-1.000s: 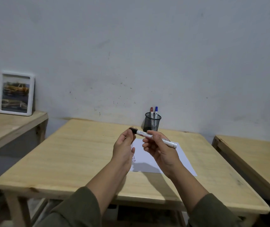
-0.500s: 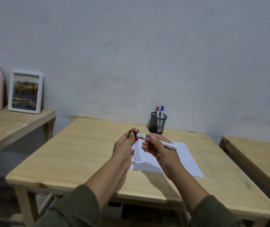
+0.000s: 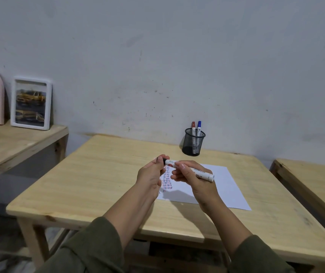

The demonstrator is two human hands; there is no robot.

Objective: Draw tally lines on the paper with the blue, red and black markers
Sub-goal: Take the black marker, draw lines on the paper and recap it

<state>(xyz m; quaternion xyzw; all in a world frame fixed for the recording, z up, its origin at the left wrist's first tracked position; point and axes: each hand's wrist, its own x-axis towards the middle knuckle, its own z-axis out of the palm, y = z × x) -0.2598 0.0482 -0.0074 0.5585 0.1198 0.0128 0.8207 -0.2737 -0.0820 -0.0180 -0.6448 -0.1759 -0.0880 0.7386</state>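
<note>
We held the black marker (image 3: 190, 170) in the air above the left part of the paper (image 3: 216, 186), clear of the sheet and of the table (image 3: 98, 184). Its long axis ran nearly level, from upper left to lower right across our view. The black cap end pointed left, toward the left hand (image 3: 151, 177), and the white blunt end pointed right, past the right hand (image 3: 192, 177).

The right hand was curled around the middle of the barrel, thumb on top. The left hand pinched the black cap (image 3: 164, 160) between thumb and fingertips. Whether the cap was fully seated or already partly loose we could not tell, since the fingers covered most of it.

The risks, as we judged them, came from that two-handed pull. If the cap let go suddenly, the hands could jerk apart and the bare tip could swipe the left fingers or drop onto the paper. A stray stroke would land right on the columns of tally lines (image 3: 167, 179) lying just beneath the hands. A weak pinch could also let the cap slip and roll off the table edge. The paper lay loose, so a heavy hand coming down could shift it and skew the next column.

Beyond the paper, the mesh pen cup (image 3: 193, 144) stood near the wall, holding the red marker (image 3: 193, 127) and the blue marker (image 3: 198, 126) upright, caps up.
</note>
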